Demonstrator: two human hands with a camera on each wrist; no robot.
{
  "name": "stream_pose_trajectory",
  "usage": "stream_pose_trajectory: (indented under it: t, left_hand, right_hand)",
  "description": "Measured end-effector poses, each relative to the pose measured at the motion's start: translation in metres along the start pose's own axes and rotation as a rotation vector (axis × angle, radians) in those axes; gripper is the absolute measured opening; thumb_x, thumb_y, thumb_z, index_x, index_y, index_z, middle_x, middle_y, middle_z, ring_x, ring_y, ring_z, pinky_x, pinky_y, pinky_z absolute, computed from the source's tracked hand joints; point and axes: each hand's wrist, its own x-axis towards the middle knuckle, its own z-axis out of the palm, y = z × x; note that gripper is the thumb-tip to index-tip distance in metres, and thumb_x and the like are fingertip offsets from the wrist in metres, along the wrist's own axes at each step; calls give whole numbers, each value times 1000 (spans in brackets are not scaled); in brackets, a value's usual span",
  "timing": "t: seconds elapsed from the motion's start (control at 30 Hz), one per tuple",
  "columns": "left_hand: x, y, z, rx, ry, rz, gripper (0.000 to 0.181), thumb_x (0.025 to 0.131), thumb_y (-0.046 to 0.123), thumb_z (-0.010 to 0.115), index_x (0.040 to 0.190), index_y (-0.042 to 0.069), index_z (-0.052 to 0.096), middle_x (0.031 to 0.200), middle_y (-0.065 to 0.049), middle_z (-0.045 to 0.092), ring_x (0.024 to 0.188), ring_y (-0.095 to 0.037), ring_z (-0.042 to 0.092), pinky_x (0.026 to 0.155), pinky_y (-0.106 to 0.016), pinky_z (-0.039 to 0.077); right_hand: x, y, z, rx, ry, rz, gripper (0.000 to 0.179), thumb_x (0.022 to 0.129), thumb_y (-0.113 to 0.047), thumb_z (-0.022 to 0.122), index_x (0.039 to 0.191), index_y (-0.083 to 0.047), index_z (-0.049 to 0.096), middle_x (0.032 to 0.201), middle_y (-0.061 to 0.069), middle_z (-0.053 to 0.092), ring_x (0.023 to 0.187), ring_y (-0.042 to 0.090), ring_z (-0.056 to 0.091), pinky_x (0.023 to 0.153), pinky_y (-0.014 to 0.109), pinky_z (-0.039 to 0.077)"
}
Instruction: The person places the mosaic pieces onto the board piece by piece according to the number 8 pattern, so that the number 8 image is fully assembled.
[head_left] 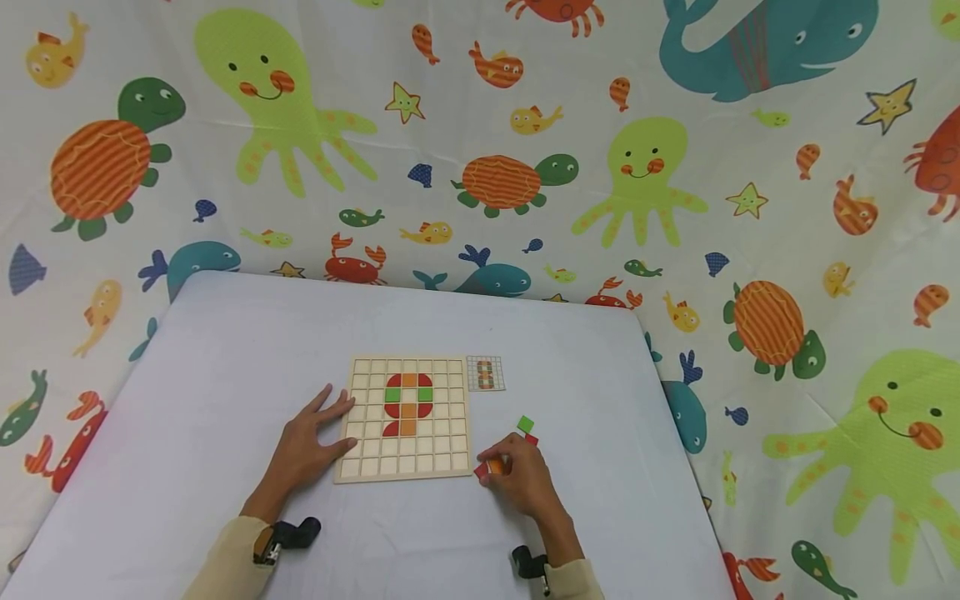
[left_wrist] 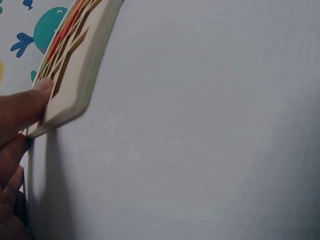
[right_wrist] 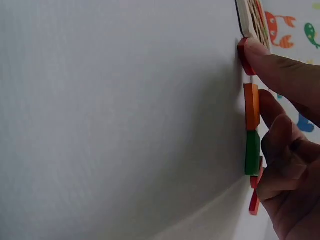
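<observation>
Beige sleeve nearest. Left hand's spread fingers touch board. Right hand: red piece at thumb tip, can't tell if pinched.

The person's left hand lies at left, thumb and fingers spread; the right hand, at right, has bent fingers, thumb near forefinger. Both forearms enter from the near side.

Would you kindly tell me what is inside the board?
The board holds red pieces, orange pieces and green pieces; the cell bottoms beneath them are covered and cannot be seen.
</observation>
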Motion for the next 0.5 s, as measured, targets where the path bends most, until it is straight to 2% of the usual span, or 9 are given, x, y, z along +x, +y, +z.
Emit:
stream_pose_trajectory:
  t: [0.1,0.23,0.37,0.5]
  left_hand:
    - [0,1,0,6,2,-1,77,85,20,89,154,10,56,171,-29,31,153,-60,33,119,-75,33]
    - [0,1,-1,9,-9,-13,77,85,20,88,154,10,55,172,-29,29,154,-59,32,120,-75,32]
    - [0,0,0,10,-14,-14,77,86,20,88,155,10,54,172,-29,29,154,-59,32,121,-74,32]
    - [1,-1,-1,11,-14,-14,78,86,20,87,155,10,54,172,-29,28,154,-59,32,121,-74,31]
  right_hand:
    - [0,-1,-1,-66,-13,2,23,79,-16,95,94,-26,81,94,-7,64,80,9,54,69,21,46]
    - [1,-2,-2,-101,-41,-11,27,79,-19,94,90,-25,70,85,-10,61,79,8,54,67,22,46]
    - [2,-3,-3,-45,-56,-9,29,84,-17,90,90,-25,63,79,-11,60,73,7,54,63,21,46]
    - [4,-3,-1,57,-33,-23,20,93,-15,83,94,-24,65,82,-10,63,67,5,52,58,19,47]
